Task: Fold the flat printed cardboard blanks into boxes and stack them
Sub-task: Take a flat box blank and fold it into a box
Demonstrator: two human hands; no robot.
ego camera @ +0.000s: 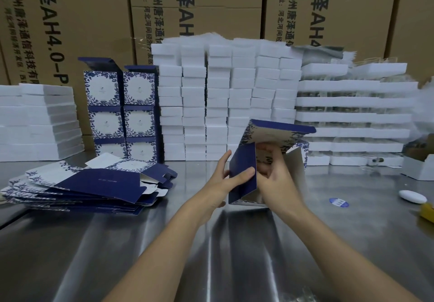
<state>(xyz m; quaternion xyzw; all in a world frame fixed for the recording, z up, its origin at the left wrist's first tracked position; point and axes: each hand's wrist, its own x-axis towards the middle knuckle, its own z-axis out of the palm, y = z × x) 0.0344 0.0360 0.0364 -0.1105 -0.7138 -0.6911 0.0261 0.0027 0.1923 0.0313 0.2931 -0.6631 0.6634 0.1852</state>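
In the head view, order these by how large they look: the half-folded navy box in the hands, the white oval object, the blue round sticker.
1. Half-folded navy printed cardboard box, clearly largest.
2. White oval object at the steel table's right.
3. Blue round sticker, slightly smaller; these two are close, so their ranking is unsure.

Person, two arms in view. Left hand (225, 179): bare, no glove, ring or watch. Right hand (277, 179): bare, likewise unadorned. Both forearms uncovered behind the fingers; no sleeve visible within frame.
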